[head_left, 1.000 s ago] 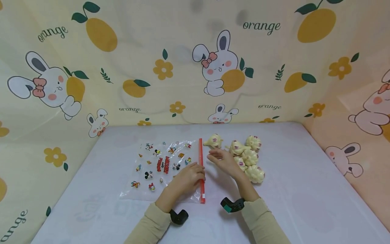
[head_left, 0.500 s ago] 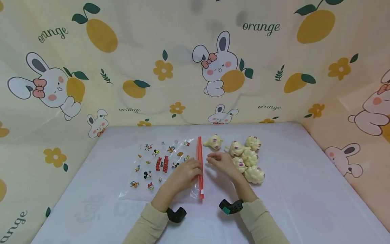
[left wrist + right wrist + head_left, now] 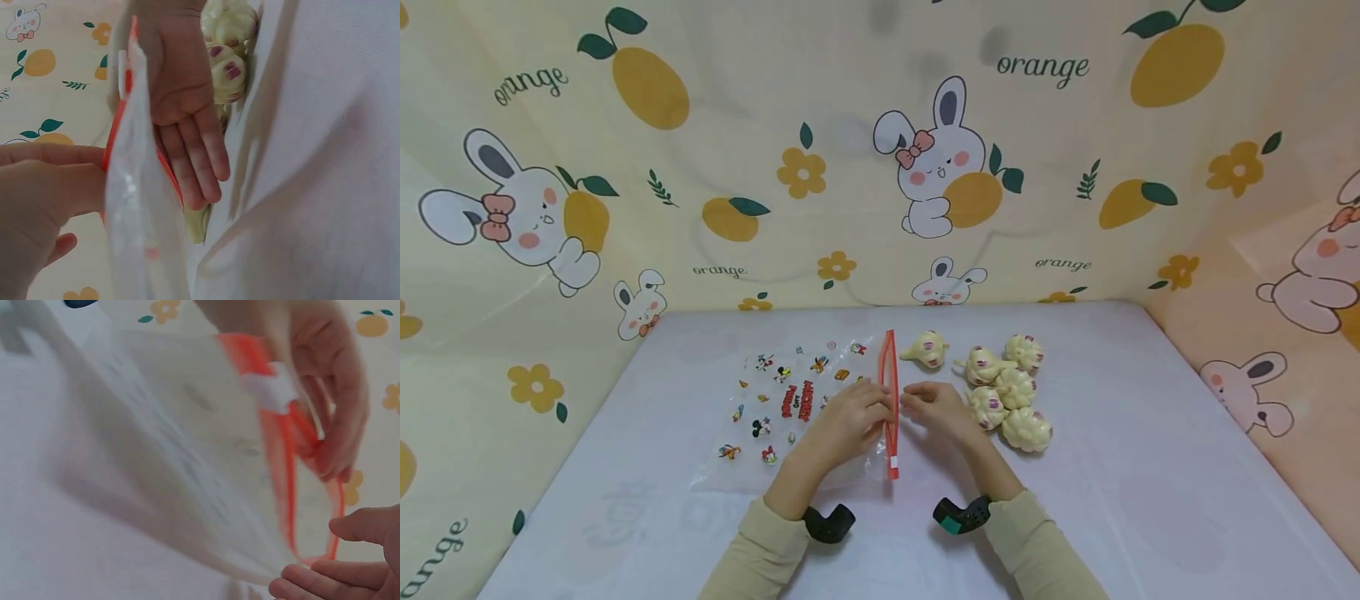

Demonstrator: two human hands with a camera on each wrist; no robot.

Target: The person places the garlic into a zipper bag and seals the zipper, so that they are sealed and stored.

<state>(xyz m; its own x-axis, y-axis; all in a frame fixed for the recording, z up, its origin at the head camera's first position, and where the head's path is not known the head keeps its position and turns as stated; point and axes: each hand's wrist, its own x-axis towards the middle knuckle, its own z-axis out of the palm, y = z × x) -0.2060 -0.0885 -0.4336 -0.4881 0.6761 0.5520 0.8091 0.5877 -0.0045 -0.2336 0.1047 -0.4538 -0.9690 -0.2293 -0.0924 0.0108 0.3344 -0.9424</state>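
Rabbit-printed backdrop (image 3: 1045, 150) behind white tabletop (image 3: 1150, 467). On it, clear zip bag (image 3: 805, 400), red mouth (image 3: 891, 450) gaping at its 3 o'clock end. Left hand (image 3: 856, 415) pinches mouth; right hand (image 3: 942, 408) beside, fingers loosely extended, contact unclear. Garlic bulbs (image 3: 1017, 388) farther toward 3 o'clock. Step: likely mouth-opening; next calls for gripping free lip.

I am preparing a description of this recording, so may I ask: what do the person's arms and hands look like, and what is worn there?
The sleeves are plain beige. The left hand and right hand are ungloved. Near each wrist sits a black, curved device; the right one shows a teal patch.
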